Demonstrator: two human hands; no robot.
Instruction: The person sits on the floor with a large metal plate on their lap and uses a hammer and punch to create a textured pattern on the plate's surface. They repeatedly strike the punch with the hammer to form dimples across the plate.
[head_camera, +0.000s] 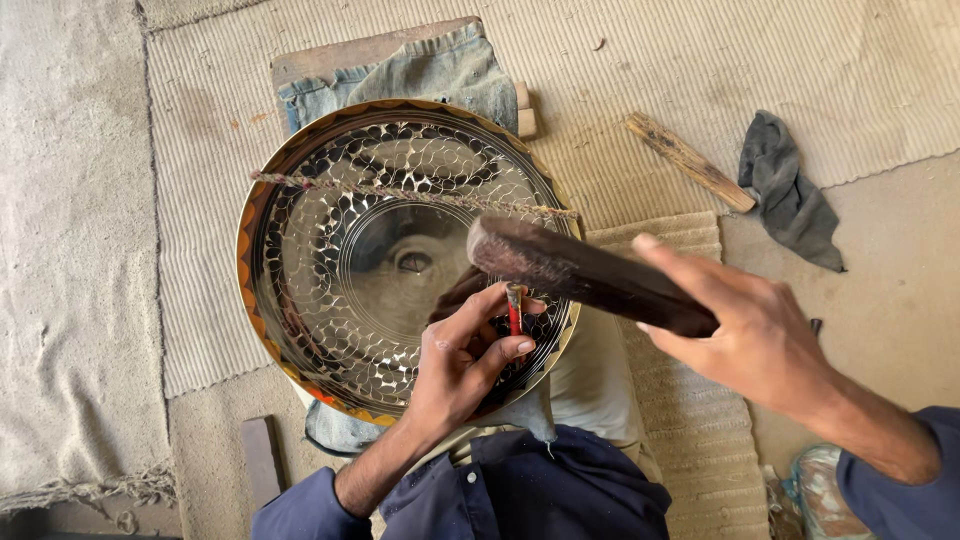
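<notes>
Pinching a thin red punch (514, 318) upright between left hand (462, 362) fingertips, tip set on patterned inner band of a round shiny metal tray (300, 250), near its lower right rim. Right hand (752, 335) wrapped tight around a dark wooden mallet (575, 272), long axis running left from the grip, blunt head directly above the punch top, nearly touching. Tray propped on folded denim (440, 70).

Soft even daylight, sharp focus, bright glare on the metal tray (330, 300).
</notes>
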